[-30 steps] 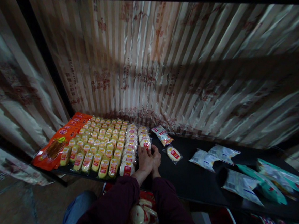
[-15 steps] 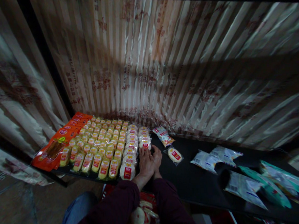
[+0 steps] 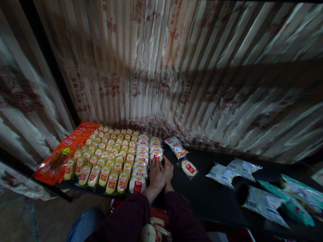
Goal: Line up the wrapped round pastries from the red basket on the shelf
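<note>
Both of my hands rest side by side on a black shelf (image 3: 211,198). My left hand (image 3: 156,174) lies with its fingers stretched toward a white round snack pack with a red label (image 3: 156,155) at the near end of a row. My right hand (image 3: 168,169) lies beside it, fingers forward, touching the shelf just right of that pack. Whether either hand grips the pack is hidden. Rows of yellow snack packs (image 3: 108,158) and white round packs (image 3: 140,163) fill the shelf to the left.
Orange packets (image 3: 66,149) line the shelf's left end. A loose round pack (image 3: 188,167) and a striped packet (image 3: 176,146) lie right of my hands. White (image 3: 231,169) and green bags (image 3: 296,196) lie farther right. A bag of packs (image 3: 153,236) sits on my lap.
My hands slid slightly forward along the shelf toward the white pack row and now lie flatter. The rest has not moved.
</note>
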`<state>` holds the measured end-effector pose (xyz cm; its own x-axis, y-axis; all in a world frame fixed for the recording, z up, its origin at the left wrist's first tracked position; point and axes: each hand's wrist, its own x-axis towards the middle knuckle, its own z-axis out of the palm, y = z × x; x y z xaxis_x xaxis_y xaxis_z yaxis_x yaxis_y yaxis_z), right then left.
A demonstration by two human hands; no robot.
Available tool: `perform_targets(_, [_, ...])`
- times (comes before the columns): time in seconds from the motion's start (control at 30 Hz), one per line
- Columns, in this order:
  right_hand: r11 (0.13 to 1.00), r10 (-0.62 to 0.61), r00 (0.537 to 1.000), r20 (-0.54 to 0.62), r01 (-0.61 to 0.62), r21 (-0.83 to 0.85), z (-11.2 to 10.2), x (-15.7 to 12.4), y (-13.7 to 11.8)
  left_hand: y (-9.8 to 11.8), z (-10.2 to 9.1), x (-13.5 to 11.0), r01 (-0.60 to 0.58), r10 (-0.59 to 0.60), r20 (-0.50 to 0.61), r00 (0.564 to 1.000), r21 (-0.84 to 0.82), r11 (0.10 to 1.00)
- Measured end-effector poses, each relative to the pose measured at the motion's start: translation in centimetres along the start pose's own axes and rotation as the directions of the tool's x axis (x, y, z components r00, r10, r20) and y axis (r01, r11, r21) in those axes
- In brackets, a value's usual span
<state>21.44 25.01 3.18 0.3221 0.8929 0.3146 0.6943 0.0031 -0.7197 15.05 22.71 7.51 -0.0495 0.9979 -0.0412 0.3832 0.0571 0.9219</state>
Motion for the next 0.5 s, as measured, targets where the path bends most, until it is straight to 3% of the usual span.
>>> perform_targets(0.17, [1.000,-0.004,1.000,-0.013,0.004,-0.006,0.3,-0.1,0.7,-1.1,0.6,0.0,-0.105,0.112,-0.061,0.992,0.111,0.988])
perform_targets(0.27, [1.000,-0.008,0.999,-0.036,0.008,-0.004,0.5,-0.2,1.2,-1.3,0.2,-0.3,-0.090,0.099,-0.055,0.994,0.151,0.984])
perform_targets(0.4, [1.000,-0.021,0.997,-0.079,0.021,0.000,0.5,-0.5,1.6,-1.1,0.0,-0.7,0.005,-0.005,0.001,1.000,0.165,0.986])
perform_targets(0.5, [1.000,-0.024,0.994,-0.107,0.024,-0.002,0.4,-1.3,1.7,-0.5,0.5,-1.2,-0.057,0.056,0.020,0.998,0.077,0.995])
